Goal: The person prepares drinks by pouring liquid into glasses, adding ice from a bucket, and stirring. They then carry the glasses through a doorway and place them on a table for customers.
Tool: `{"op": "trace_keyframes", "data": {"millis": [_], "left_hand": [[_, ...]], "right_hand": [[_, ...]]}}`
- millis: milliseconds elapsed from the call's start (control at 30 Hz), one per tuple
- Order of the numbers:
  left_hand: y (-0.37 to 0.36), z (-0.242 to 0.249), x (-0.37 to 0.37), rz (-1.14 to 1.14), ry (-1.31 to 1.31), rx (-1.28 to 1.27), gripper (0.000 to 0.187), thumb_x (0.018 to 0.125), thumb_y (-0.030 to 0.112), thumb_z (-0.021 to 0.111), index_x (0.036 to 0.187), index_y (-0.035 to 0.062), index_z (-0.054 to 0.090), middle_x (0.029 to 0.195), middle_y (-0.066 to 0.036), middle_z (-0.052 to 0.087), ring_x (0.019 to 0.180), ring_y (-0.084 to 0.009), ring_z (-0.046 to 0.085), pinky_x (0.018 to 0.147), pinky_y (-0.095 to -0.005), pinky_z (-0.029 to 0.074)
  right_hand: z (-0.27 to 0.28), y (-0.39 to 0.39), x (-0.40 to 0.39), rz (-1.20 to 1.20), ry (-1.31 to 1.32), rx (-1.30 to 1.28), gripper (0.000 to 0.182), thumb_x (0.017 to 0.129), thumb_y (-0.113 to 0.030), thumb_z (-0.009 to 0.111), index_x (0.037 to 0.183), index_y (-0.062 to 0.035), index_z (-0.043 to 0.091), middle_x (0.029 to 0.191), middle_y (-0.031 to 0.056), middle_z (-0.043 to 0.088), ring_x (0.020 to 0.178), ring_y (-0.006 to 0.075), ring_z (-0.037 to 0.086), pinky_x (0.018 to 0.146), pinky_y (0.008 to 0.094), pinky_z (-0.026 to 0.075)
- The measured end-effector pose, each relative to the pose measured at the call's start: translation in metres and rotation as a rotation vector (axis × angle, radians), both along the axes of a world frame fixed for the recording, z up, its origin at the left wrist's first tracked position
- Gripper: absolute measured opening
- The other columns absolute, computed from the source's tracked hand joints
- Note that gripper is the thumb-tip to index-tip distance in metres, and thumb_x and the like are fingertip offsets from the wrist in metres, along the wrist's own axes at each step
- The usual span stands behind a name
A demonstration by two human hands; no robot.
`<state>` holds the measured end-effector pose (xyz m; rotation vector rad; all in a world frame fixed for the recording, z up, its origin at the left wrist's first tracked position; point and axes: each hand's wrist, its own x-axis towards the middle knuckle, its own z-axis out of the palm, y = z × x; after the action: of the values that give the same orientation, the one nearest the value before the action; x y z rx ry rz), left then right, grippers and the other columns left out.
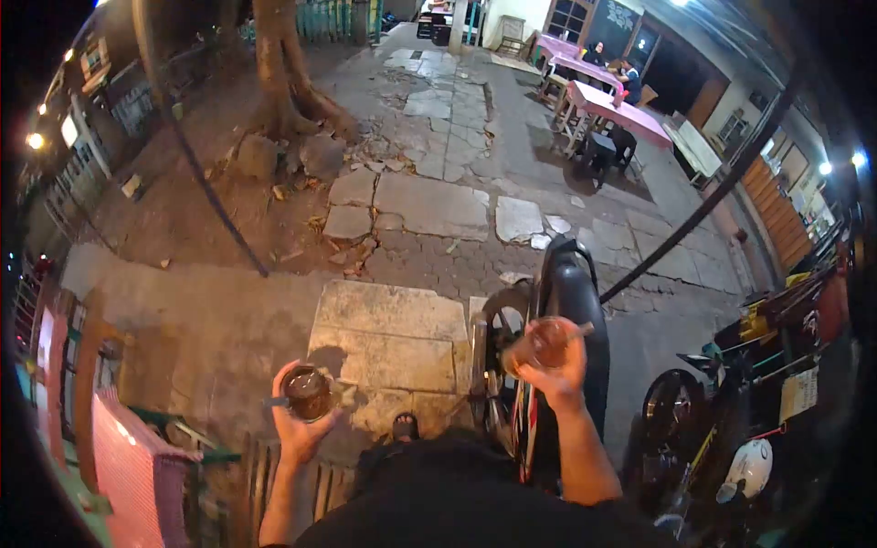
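Note:
My left hand (300,438) is wrapped round a glass of dark brown drink (309,395), held out in front of my body at the lower left. A thin handle or straw crosses that glass's rim to the left. In my right hand (559,384), raised a little higher, is a glass of reddish-brown drink (550,341). Something like a spoon handle (585,329) sticks out to its right. Below and behind the right hand stands a parked motorcycle (574,283). One sandalled foot (405,426) shows on the paving under me.
Uneven, cracked paving slabs (429,203) lead forward, with a tree (277,73) and its roots at left. Tables with pink covers (630,117) stand far right, where people (628,82) sit. Another pink-covered table (128,452) is close left. A white helmet (751,468) is at lower right.

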<state>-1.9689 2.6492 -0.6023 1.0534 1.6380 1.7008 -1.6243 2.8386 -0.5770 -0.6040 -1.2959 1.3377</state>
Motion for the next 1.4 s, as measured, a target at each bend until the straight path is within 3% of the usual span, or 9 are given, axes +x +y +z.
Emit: {"op": "trace_keyframes", "data": {"millis": [333,500,700,833,900,1000,1067,1267,1400], "left_hand": [[0.406,0.010,-0.046,-0.241,-0.012,0.053,0.090,0.060,-0.002,0.081,0.140,0.0066,0.040,0.129,-0.011,0.055,0.124,-0.0239,0.054,0.108,-0.0406,0.045],[0.584,-0.003,-0.054,-0.167,-0.086,0.014,0.088,0.060,-0.006,0.077,0.140,0.0060,0.041,0.130,-0.011,0.055,0.124,-0.0232,0.053,0.108,-0.0389,0.044],[0.781,-0.015,-0.061,-0.145,-0.145,-0.012,0.084,0.059,-0.006,0.072,0.138,0.0069,0.047,0.126,-0.010,0.057,0.119,-0.0236,0.057,0.105,-0.0400,0.047],[0.918,-0.065,-0.078,-0.137,-0.166,-0.022,0.083,0.059,-0.002,0.075,0.137,0.0068,0.048,0.126,-0.009,0.057,0.118,-0.0237,0.057,0.105,-0.0403,0.047],[1.000,-0.103,-0.097,-0.169,0.070,-0.034,0.082,0.061,0.002,0.078,0.137,0.0072,0.048,0.126,-0.009,0.057,0.118,-0.0234,0.056,0.104,-0.0395,0.046],[1.136,-0.092,-0.087,-0.299,-0.077,-0.058,0.080,0.063,0.005,0.082,0.136,0.0072,0.049,0.126,-0.008,0.057,0.118,-0.0226,0.056,0.103,-0.0384,0.046],[1.232,-0.100,-0.089,-0.362,-0.007,-0.044,0.082,0.063,0.010,0.086,0.136,0.0060,0.048,0.125,-0.007,0.058,0.118,-0.0215,0.056,0.104,-0.0382,0.045],[1.502,-0.082,-0.057,-0.540,0.152,0.104,0.086,0.061,0.007,0.089,0.136,0.0041,0.046,0.126,-0.010,0.058,0.116,-0.0208,0.057,0.101,-0.0359,0.048],[1.660,-0.073,-0.013,-0.587,-0.047,0.098,0.091,0.061,0.012,0.090,0.139,0.0061,0.044,0.129,-0.011,0.057,0.121,-0.0224,0.056,0.104,-0.0391,0.047]], "right_hand": [[-0.073,0.243,0.055,-0.509,-0.326,-0.144,0.079,0.065,-0.001,0.080,0.134,-0.0062,0.041,0.121,0.0096,0.054,0.110,0.0206,0.058,0.096,0.0374,0.050],[-0.092,0.427,0.057,-0.561,-0.326,-0.054,0.083,0.066,-0.001,0.081,0.138,-0.0060,0.040,0.124,0.0085,0.053,0.112,0.0208,0.056,0.097,0.0379,0.049],[-0.043,0.658,0.025,-0.517,-0.227,-0.017,0.079,0.068,-0.001,0.082,0.136,-0.0058,0.042,0.124,0.0106,0.056,0.113,0.0208,0.057,0.097,0.0372,0.050],[-0.066,0.795,0.016,-0.480,-0.173,0.049,0.077,0.068,0.001,0.080,0.135,-0.0062,0.042,0.127,0.0112,0.056,0.114,0.0223,0.057,0.098,0.0382,0.049],[-0.084,0.860,0.009,-0.467,-0.062,0.022,0.078,0.068,0.001,0.080,0.135,-0.0067,0.042,0.128,0.0108,0.055,0.114,0.0225,0.057,0.098,0.0384,0.049],[-0.122,0.942,0.007,-0.541,-0.221,0.033,0.077,0.068,0.001,0.081,0.134,-0.0073,0.043,0.127,0.0092,0.054,0.112,0.0217,0.058,0.097,0.0372,0.049],[-0.137,1.004,0.004,-0.587,-0.191,-0.013,0.081,0.065,-0.008,0.088,0.134,-0.0094,0.044,0.125,0.0089,0.056,0.116,0.0223,0.056,0.101,0.0390,0.048],[-0.132,1.171,-0.001,-0.742,-0.283,-0.299,0.079,0.065,-0.005,0.087,0.131,-0.0095,0.045,0.117,0.0043,0.056,0.107,0.0176,0.059,0.093,0.0343,0.051],[-0.155,1.321,0.023,-0.693,-0.145,-0.263,0.079,0.066,-0.010,0.090,0.130,-0.0094,0.045,0.117,0.0046,0.056,0.106,0.0176,0.059,0.092,0.0337,0.052]]}}
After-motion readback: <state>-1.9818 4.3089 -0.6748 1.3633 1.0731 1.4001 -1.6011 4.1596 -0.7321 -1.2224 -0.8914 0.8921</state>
